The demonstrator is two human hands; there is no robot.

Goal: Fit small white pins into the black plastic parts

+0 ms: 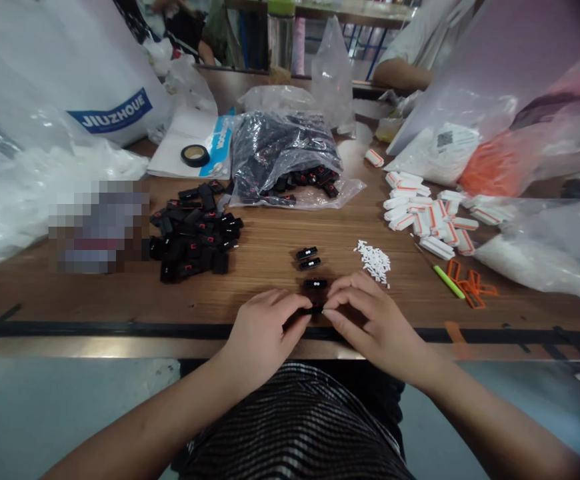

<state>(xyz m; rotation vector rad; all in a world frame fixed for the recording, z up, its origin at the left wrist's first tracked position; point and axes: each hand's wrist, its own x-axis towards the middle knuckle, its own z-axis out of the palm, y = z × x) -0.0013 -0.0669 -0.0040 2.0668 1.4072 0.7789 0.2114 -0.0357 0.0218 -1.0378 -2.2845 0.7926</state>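
Observation:
A small black plastic part [314,310] is pinched between the thumb and fingers of my left hand [265,330], at the table's front edge. My right hand [370,323] has its thumb and forefinger closed together at the part's right end. A tiny white speck shows at those fingertips, too small to name. Just beyond my hands, three similar black parts [310,264] lie in a column, each with two white dots on top. A small heap of tiny white pins [374,262] lies beyond my right hand.
Left sit loose black parts [190,233]; behind is a clear bag [285,153] of more. Black tape [195,156] rests on papers. To the right are white cases with orange strips [425,210], a green-handled tool [449,281] and orange frames [471,287]. Other people sit across.

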